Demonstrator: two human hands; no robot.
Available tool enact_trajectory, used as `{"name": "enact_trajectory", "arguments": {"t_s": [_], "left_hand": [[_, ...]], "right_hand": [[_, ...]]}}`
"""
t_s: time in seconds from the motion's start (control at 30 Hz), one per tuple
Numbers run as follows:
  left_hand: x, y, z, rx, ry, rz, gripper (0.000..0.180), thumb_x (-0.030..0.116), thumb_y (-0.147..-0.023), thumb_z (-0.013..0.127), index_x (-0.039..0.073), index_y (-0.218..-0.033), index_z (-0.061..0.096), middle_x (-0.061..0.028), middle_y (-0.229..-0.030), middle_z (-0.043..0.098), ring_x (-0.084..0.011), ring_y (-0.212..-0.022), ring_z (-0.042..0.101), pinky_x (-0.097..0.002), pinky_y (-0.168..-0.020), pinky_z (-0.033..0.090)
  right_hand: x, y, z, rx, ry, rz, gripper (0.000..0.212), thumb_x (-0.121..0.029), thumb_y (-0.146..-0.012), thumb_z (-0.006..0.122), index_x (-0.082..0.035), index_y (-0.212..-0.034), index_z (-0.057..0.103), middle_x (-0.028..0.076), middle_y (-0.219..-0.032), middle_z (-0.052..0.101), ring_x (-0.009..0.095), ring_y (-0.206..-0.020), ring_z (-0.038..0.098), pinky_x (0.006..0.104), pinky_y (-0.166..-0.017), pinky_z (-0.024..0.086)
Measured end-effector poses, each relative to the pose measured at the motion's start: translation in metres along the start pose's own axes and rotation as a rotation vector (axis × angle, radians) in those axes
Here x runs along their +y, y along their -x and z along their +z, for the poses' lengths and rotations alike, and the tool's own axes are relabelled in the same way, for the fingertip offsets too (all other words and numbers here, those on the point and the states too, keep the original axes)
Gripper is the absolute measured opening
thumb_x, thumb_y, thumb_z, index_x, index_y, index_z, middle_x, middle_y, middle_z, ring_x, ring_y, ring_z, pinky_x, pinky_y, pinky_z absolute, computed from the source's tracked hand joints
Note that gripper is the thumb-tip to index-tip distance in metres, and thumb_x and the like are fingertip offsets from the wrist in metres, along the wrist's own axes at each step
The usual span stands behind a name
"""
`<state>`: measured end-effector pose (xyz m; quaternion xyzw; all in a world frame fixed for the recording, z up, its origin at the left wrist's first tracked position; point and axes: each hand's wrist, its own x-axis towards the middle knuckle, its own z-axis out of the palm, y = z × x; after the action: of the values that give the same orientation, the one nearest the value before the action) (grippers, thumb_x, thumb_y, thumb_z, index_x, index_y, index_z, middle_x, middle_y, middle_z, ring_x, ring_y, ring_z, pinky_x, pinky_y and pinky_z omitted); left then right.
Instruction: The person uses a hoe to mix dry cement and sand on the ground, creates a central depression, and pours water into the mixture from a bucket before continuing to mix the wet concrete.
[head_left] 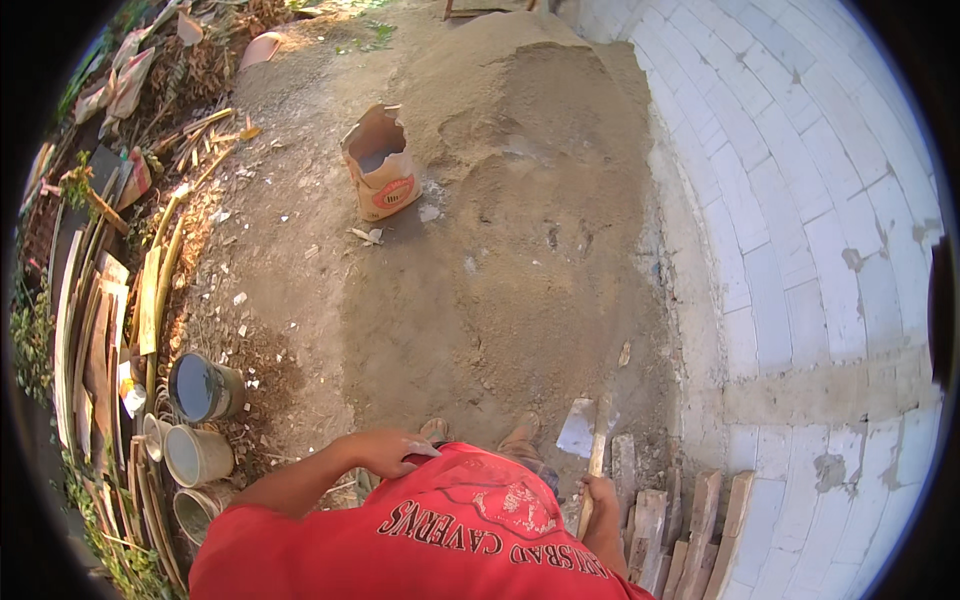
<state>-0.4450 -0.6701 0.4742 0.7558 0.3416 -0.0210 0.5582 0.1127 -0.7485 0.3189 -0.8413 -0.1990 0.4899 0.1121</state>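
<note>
Where the picture starts on the left: long wooden planks (95,330) and sticks lie in a messy row on the dirt.
Buckets: three round buckets (200,430) sit near the planks, one dark inside and two pale ones.
Left hand: the left hand (385,450) rests on the person's red shirt (440,540), fingers loose and bent, and it holds nothing.
Paper sack: a torn brown sack (380,165) stands open on the ground, well apart from the hands, up near the top.
Sand pile: a big heap of sand (530,200) runs from the top down to the person's feet, and it lies beside the wall.
Right hand: the right hand (600,495) is closed tight around the wooden handle of a shovel (590,430).
Shovel blade: the flat grey blade rests on the ground at the near edge of the sand, close to the wall.
Wall: a white block wall (800,220) stands on the right, with short boards (680,520) leaning at its foot.
How far: the sand looks dry and not mixed, and the sack looks only opened, so I think most of the work is left.
</note>
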Motion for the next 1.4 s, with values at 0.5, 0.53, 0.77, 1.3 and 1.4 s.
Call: {"name": "enact_trajectory", "arguments": {"t_s": [0.5,0.53,0.77,1.3,1.4], "left_hand": [[-0.003,-0.124,-0.041,-0.168,0.19,0.052,0.092,0.047,-0.072,0.081,0.01,-0.147,0.043,-0.0171,-0.143,0.049,-0.0335,-0.131,0.047,-0.0428,-0.108,0.039],[-0.001,-0.141,-0.037,-0.067,0.216,-0.076,0.085,0.05,-0.074,0.078,0.009,-0.143,0.048,-0.0167,-0.139,0.054,-0.0338,-0.126,0.052,-0.0427,-0.104,0.043],[0.043,-0.236,-0.021,0.081,-0.26,-0.266,0.058,0.046,-0.084,0.067,0.009,-0.129,0.06,-0.0168,-0.122,0.064,-0.0357,-0.114,0.06,-0.0458,-0.093,0.05],[-0.011,-0.246,-0.046,0.457,0.229,-0.381,0.053,0.043,-0.089,0.062,0.006,-0.126,0.063,-0.0179,-0.118,0.068,-0.0351,-0.111,0.063,-0.0435,-0.097,0.047],[-0.061,-0.246,-0.11,0.331,0.257,-0.328,0.055,0.045,-0.088,0.062,0.006,-0.127,0.063,-0.0182,-0.118,0.067,-0.0355,-0.111,0.063,-0.0439,-0.096,0.048]], "right_hand": [[-0.158,0.059,-0.034,-0.128,-0.215,-0.199,0.016,-0.017,-0.086,0.065,-0.004,-0.08,0.057,0.005,-0.063,0.057,0.017,-0.048,0.054,0.0322,-0.043,0.046],[-0.165,0.056,-0.035,-0.137,-0.205,-0.213,0.016,-0.017,-0.086,0.065,-0.004,-0.08,0.057,0.005,-0.063,0.057,0.017,-0.048,0.054,0.0322,-0.043,0.046],[-0.177,-0.005,-0.049,-0.275,-0.025,-0.243,0.016,-0.015,-0.084,0.068,-0.003,-0.085,0.058,0.006,-0.064,0.059,0.017,-0.048,0.057,0.0324,-0.043,0.046],[-0.358,-0.143,0.066,-0.565,0.221,-0.213,0.019,-0.017,-0.085,0.069,-0.003,-0.075,0.061,0.005,-0.061,0.058,0.015,-0.046,0.055,0.0316,-0.042,0.048],[-0.42,-0.153,0.137,-0.532,0.208,-0.227,0.019,-0.018,-0.085,0.071,-0.002,-0.083,0.059,0.005,-0.062,0.058,0.015,-0.046,0.055,0.0318,-0.042,0.048]]}}
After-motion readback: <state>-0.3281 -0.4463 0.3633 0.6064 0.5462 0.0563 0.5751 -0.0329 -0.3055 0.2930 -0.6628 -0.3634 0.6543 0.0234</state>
